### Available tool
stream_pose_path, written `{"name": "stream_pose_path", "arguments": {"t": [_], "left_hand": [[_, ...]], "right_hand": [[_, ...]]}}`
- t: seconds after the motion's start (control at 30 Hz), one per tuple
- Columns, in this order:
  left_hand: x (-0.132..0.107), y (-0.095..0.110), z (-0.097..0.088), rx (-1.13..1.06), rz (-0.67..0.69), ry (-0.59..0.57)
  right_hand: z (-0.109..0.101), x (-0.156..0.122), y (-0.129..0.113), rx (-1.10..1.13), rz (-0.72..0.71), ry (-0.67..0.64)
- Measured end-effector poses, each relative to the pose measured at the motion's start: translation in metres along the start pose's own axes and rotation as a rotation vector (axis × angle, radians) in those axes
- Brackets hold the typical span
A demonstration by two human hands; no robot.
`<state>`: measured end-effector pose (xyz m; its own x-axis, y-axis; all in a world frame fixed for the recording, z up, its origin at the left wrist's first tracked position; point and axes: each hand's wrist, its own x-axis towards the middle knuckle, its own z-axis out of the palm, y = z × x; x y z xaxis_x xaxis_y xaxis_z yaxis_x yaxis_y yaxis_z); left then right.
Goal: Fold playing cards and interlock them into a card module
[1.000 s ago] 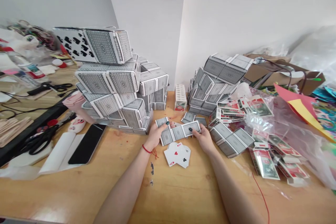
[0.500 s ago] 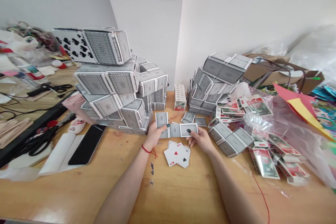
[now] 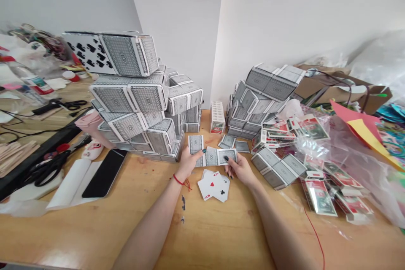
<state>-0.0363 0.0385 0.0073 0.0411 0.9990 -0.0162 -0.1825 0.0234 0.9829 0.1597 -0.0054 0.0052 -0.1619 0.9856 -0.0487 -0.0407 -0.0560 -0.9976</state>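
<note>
A folded strip of grey-backed playing cards [image 3: 211,156] is held between both hands above the wooden table [image 3: 221,236]. My left hand [image 3: 187,162], a red string on its wrist, pinches the strip's left end, where one card panel stands up. At the strip's right end, my right hand [image 3: 239,168] grips with thumb on top. A few face-up cards [image 3: 214,185], among them a red ace, lie on the table just below the hands.
Tall stacks of card boxes [image 3: 133,97] rise at left, another pile [image 3: 262,88] at right behind the hands. Sealed card packs in plastic [image 3: 319,194] spread to the right. A black phone [image 3: 106,173] and scissors [image 3: 47,168] lie at left.
The card strip has been raised and straightened, its left panel folded upright. Both hands shifted slightly up and closer together along the strip.
</note>
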Motion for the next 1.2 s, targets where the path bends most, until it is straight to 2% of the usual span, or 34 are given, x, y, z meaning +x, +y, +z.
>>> {"name": "stream_pose_path", "arguments": {"t": [0.33, 0.5, 0.73, 0.93, 1.1, 1.2], "left_hand": [[0.001, -0.002, 0.001, -0.033, -0.025, 0.001], [0.001, -0.003, 0.001, -0.063, -0.051, 0.020], [-0.001, 0.000, 0.002, -0.029, -0.016, 0.009], [-0.001, 0.001, 0.004, -0.045, -0.053, 0.011], [-0.002, 0.000, 0.004, -0.037, -0.029, -0.004], [-0.002, 0.000, 0.001, -0.055, -0.042, -0.055]], "right_hand": [[0.002, 0.000, 0.000, -0.051, -0.012, -0.002], [0.005, 0.000, 0.000, -0.079, 0.009, -0.007], [0.010, 0.000, 0.001, -0.085, 0.018, -0.012], [0.015, 0.000, 0.000, -0.098, 0.049, -0.025], [0.016, 0.001, 0.001, -0.068, 0.070, -0.039], [0.016, 0.002, 0.003, -0.039, 0.077, -0.024]]}}
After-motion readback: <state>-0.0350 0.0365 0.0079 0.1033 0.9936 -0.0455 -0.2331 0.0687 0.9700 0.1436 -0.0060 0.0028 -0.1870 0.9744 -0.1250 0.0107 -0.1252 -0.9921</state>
